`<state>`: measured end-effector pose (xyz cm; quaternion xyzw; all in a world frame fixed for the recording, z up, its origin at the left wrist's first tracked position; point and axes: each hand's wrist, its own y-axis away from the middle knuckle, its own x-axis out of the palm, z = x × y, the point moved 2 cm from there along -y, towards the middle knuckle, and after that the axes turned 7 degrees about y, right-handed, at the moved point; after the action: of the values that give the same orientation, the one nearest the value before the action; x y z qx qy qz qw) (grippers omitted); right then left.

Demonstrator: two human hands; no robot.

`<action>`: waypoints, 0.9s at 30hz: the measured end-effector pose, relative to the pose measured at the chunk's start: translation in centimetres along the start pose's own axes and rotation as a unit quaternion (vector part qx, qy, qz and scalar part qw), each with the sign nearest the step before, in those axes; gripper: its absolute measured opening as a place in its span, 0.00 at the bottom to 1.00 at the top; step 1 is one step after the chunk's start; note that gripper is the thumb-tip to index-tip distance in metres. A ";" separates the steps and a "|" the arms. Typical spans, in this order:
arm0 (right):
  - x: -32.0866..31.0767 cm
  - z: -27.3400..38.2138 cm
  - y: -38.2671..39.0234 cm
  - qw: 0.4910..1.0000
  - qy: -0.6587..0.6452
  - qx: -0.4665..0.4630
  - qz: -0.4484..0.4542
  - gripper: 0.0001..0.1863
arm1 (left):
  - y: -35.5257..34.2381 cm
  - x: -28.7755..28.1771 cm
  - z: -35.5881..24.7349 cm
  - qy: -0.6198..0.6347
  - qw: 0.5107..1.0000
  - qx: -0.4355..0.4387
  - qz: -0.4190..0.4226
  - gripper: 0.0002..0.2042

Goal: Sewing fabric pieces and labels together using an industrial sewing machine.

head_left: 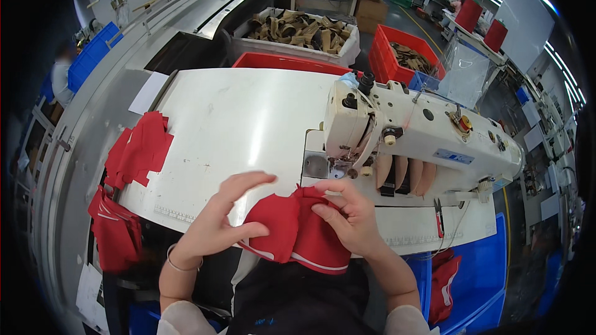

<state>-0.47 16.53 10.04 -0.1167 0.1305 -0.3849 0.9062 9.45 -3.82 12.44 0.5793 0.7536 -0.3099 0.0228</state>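
Observation:
A red fabric piece [316, 239] with white trim along its lower edge hangs over the front edge of the sewing table, close to my lap. A seam runs down its middle. My right hand [351, 214] pinches its upper right part between thumb and fingers. On the other side my left hand [223, 217] is open, fingers spread and curved, with the thumb over the cloth's left part; whether it touches cannot be told. Just beyond the cloth stands a white sewing machine [428, 124], its needle area right behind my right hand.
Red cut pieces [139, 149] lie on the table's left end, and more trimmed red pieces [115, 229] hang below. Red-handled thread snips [439, 217] rest at right. A blue bin [478, 279] holds red cloth. Beyond the table, a white-lined bin [298, 34] holds brown pieces.

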 end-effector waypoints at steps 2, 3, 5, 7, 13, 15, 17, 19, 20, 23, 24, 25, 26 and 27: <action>-0.2 0.8 -0.2 1.000 0.004 -0.007 0.030 0.18 | -0.8 1.1 1.3 0.230 0.947 -0.150 0.165 0.13; -0.4 1.2 -0.3 0.996 0.071 -0.048 0.015 0.19 | -1.0 1.4 1.4 0.235 0.946 -0.149 0.164 0.13; -1.0 2.1 -0.4 0.986 0.139 -0.086 -0.001 0.19 | -1.0 2.1 1.2 0.246 0.934 -0.223 0.132 0.05; -1.4 3.5 -0.7 0.941 0.268 -0.199 0.058 0.21 | -0.7 2.4 0.7 0.257 0.928 -0.241 0.120 0.05; -2.0 5.1 -0.7 0.931 0.329 -0.145 0.063 0.21 | -0.5 3.0 0.1 0.229 0.964 -0.123 0.058 0.06; -2.1 5.0 -1.1 0.940 0.303 -0.104 0.114 0.17 | -0.4 2.8 0.1 0.173 0.978 -0.085 0.079 0.10; -2.0 4.4 -1.3 0.949 0.263 -0.103 0.143 0.14 | -0.5 2.9 -0.9 0.160 0.980 -0.088 0.077 0.12; -1.9 4.2 -1.4 0.955 0.222 -0.100 0.171 0.10 | -0.6 2.7 -1.3 0.149 0.982 -0.092 0.076 0.15; -2.0 4.3 -1.4 0.944 0.257 -0.109 0.173 0.09 | -0.7 2.5 -1.5 0.073 0.988 -0.031 0.132 0.16; -2.1 4.7 -1.2 0.927 0.302 -0.133 0.177 0.06 | -1.6 2.0 -2.9 -0.050 0.975 0.076 0.203 0.14; -2.1 5.0 -1.1 0.921 0.312 -0.150 0.179 0.04 | -1.8 1.8 -3.2 -0.044 0.965 0.076 0.245 0.11; -2.2 5.1 -1.0 0.921 0.312 -0.148 0.179 0.04 | -1.8 1.8 -3.2 -0.038 0.954 0.077 0.287 0.09; -2.2 5.2 -1.0 0.920 0.313 -0.151 0.182 0.05 | -1.8 1.8 -3.2 -0.038 0.955 0.075 0.285 0.09; -2.2 5.3 -1.0 0.919 0.313 -0.154 0.185 0.05 | -1.7 1.8 -3.1 -0.023 0.953 0.088 0.289 0.09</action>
<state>-0.86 18.06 15.60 -0.1021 0.4843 -0.2022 0.8450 8.36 -0.97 15.03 0.7647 0.5226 -0.3688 0.0777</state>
